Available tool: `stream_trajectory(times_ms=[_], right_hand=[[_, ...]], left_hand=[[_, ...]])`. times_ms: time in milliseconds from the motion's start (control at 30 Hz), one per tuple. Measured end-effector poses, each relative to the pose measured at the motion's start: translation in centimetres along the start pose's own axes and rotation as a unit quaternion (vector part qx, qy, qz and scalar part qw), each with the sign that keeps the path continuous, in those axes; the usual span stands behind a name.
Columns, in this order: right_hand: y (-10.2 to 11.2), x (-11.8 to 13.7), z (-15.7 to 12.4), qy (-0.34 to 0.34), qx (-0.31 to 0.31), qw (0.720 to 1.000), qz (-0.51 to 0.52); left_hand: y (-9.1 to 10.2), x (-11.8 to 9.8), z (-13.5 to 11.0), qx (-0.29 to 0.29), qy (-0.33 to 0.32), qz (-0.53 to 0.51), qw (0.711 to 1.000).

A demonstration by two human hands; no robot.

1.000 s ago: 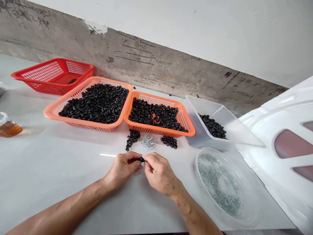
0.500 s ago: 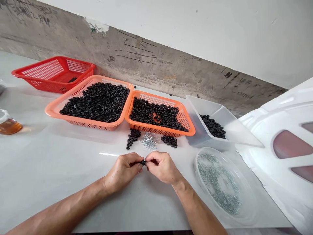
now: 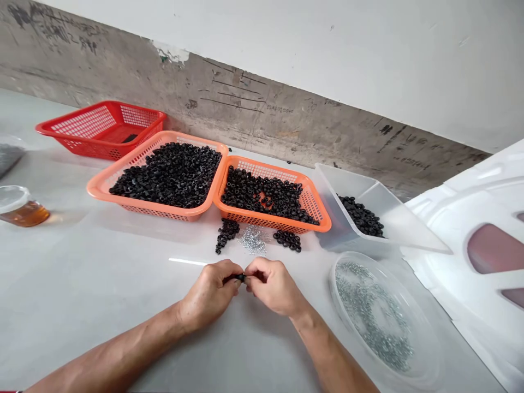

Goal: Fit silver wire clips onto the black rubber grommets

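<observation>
Head view drifts slightly right; left hand (image 3: 209, 295) and right hand (image 3: 273, 286) stay together, fingertips clamped on a small black ring (image 3: 240, 277) above the white worktop (image 3: 123, 311); just ahead lie loose black rings (image 3: 227, 233) and tiny silvery metal pieces (image 3: 252, 240), near an orange basket (image 3: 282, 230).

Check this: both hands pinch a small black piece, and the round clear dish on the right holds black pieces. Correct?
No, the round clear dish holds silvery metal bits, not black pieces; the head view shows this. The rest stands: the left hand and right hand pinch a small black piece.
</observation>
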State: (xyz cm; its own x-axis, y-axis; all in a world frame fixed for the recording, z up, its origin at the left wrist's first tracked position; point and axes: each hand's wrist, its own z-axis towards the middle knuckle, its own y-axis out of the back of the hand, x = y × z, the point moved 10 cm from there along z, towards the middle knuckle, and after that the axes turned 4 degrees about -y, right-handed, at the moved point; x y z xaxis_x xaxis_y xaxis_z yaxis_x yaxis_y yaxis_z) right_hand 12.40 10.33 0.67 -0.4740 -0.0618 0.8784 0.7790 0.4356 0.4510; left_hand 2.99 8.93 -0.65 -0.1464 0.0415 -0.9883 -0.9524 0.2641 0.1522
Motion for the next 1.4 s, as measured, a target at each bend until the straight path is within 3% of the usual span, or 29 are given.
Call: stream_trajectory(times_ms=[67, 167, 267, 367, 667, 800, 900, 1167, 1233, 1300, 1367, 1400], right_hand=[[-0.7, -1.5, 0.3, -0.058, 0.075, 0.986, 0.135], [-1.6, -1.9, 0.4, -0.073, 0.156, 0.943, 0.286], [-2.6, -1.8, 0.2, -0.077, 0.208, 0.907, 0.359], [-3.3, -1.8, 0.0, -0.077, 0.234, 0.893, 0.376], [-3.4, -2.4, 0.4, -0.065, 0.204, 0.914, 0.345], [-2.6, -1.9, 0.6, -0.049, 0.167, 0.923, 0.344], [-2.1, -1.1, 0.6, -0.029, 0.149, 0.933, 0.327], [-2.8, -2.6, 0.8, -0.058, 0.107, 0.954, 0.275], [-2.0, -2.1, 1.0, -0.041, 0.083, 0.957, 0.275], [0.4, -1.1, 1.0, -0.005, 0.044, 0.951, 0.307], [4.9, 0.2, 0.4, 0.057, -0.016, 0.925, 0.375], [8.1, 0.7, -0.2, 0.104, -0.066, 0.899, 0.42]], left_hand=[[-0.2, -1.3, 0.0, 0.008, -0.038, 0.005, 0.999], [-0.4, -2.7, -0.2, 0.02, -0.078, 0.002, 0.997], [-0.3, -2.5, -0.2, 0.009, -0.091, 0.016, 0.996], [-0.2, -2.0, -0.2, 0.003, -0.103, 0.038, 0.994], [-0.5, -2.9, -0.3, 0.001, -0.14, -0.035, 0.99], [-1.5, -2.2, -0.1, 0.053, -0.098, -0.096, 0.989], [-2.3, -1.9, -0.3, 0.079, -0.1, -0.076, 0.989], [-2.8, 0.4, 0.0, 0.052, -0.073, -0.047, 0.995], [-2.3, 0.3, 0.1, 0.023, -0.086, -0.024, 0.996], [-1.3, -0.2, 0.1, -0.019, -0.106, 0.009, 0.994], [-0.3, -0.8, 0.0, -0.054, -0.106, 0.043, 0.992], [0.0, -1.2, -0.2, -0.059, -0.102, 0.057, 0.991]])
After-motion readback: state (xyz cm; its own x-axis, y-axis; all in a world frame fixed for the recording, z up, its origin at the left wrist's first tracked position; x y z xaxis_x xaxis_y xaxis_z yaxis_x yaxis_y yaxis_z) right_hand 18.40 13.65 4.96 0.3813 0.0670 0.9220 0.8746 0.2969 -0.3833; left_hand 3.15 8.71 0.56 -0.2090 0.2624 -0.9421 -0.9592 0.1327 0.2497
